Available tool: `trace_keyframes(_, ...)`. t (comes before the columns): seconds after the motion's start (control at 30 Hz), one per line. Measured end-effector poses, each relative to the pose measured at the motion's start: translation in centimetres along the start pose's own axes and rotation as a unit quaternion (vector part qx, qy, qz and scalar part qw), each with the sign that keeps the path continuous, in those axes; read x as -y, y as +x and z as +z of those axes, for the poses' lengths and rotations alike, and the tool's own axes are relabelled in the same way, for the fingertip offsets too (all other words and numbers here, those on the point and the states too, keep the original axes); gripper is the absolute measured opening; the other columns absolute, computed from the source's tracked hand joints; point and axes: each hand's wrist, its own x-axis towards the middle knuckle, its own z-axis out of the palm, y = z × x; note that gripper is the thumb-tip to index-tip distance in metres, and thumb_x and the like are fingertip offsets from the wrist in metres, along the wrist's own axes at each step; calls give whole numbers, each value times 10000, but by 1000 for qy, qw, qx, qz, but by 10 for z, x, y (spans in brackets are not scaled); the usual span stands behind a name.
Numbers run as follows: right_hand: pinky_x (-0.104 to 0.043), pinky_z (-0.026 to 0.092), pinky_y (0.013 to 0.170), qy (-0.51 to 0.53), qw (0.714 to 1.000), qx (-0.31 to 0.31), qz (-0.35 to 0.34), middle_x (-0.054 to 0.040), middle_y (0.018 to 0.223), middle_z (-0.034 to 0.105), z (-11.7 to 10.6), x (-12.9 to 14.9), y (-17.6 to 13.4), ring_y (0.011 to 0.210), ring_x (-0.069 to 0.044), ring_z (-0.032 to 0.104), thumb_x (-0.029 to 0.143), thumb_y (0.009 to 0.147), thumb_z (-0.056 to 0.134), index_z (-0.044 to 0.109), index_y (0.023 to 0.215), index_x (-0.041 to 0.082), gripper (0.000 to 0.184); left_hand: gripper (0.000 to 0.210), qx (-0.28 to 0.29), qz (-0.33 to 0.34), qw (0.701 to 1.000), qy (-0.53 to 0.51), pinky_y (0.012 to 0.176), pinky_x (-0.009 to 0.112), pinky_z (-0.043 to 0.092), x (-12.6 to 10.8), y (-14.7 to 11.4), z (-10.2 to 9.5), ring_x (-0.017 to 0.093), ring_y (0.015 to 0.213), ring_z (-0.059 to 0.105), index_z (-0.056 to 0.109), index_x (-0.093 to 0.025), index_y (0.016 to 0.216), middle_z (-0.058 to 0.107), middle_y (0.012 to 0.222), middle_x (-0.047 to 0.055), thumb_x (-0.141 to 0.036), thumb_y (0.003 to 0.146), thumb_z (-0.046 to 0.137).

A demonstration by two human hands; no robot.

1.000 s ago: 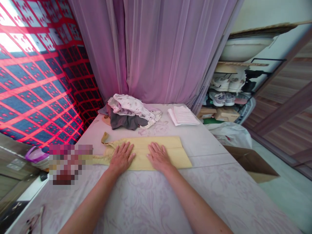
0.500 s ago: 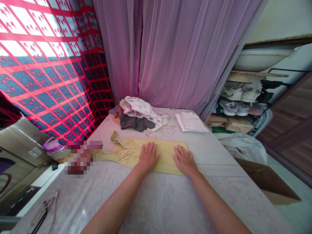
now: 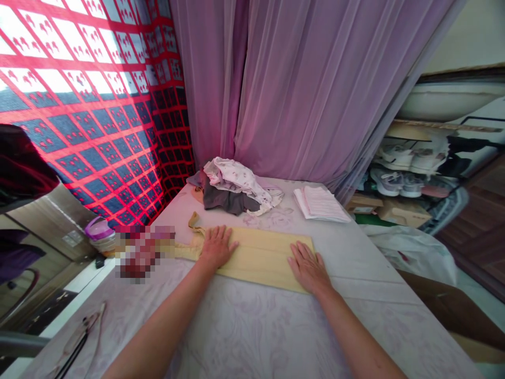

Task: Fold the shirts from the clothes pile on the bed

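A yellow garment (image 3: 262, 255) lies flat across the table, its right part a smooth folded rectangle. Toward the left it narrows into strap-like ends, one of which curls up. My left hand (image 3: 216, 246) rests palm down on the garment near its left part, fingers stretched out. Flat on the right end lies my right hand (image 3: 310, 267), its fingers also extended. Neither hand grips anything. The cloth under both palms is hidden.
Behind the garment sits a pile of crumpled clothes (image 3: 232, 189), with folded white cloth (image 3: 320, 203) to its right. Glasses (image 3: 81, 337) lie at the table's (image 3: 244, 337) front left. Shoes (image 3: 398, 181) stand on a rack at right, above an open cardboard box (image 3: 445, 305).
My left hand has slid left along the garment, and the creases there look flatter. My right hand stays at the right end. The view has shifted slightly.
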Motion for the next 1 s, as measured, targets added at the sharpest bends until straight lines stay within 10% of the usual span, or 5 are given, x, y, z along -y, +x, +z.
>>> trace_keyframes(0.33, -492, 154, 1131, -9, 1000, 0, 0, -42, 1557, 192, 0, 1, 0, 1423, -179, 152, 423, 958, 182, 261, 1469, 221, 555, 420, -21, -9, 1000, 16, 1015, 457, 309, 70, 12, -35, 248, 1278, 424, 528, -240, 1274, 522, 1368, 90, -232, 895, 347)
trace_keyframes(0.53, -498, 173, 1123, -11, 1000, -7, 3, -62, 1550, 215, -1, 2, -1, 1416, -193, 177, 413, 956, 189, 285, 1461, 217, 549, 286, 77, 61, 993, 61, 1065, 550, 179, 130, 23, -65, 236, 1276, 417, 660, -292, 955, 617, 1235, 13, -158, 779, 479)
trace_keyframes(0.83, -496, 178, 1123, -19, 1000, -1, 1, -45, 1554, 200, -3, 3, -2, 1421, -180, 162, 430, 957, 172, 276, 1463, 217, 558, 302, -53, 90, 986, 129, 986, 446, 267, 134, 19, -55, 261, 990, 585, 642, -178, 992, 685, 917, 148, -150, 863, 371)
trace_keyframes(1.0, -495, 174, 1125, -19, 1000, 3, 2, -43, 1556, 194, -5, 4, -3, 1421, -176, 161, 423, 958, 182, 271, 1464, 215, 553, 298, 3, 7, 989, 147, 862, 438, 326, 137, 11, -51, 281, 940, 617, 662, -162, 913, 694, 924, 166, -134, 850, 372)
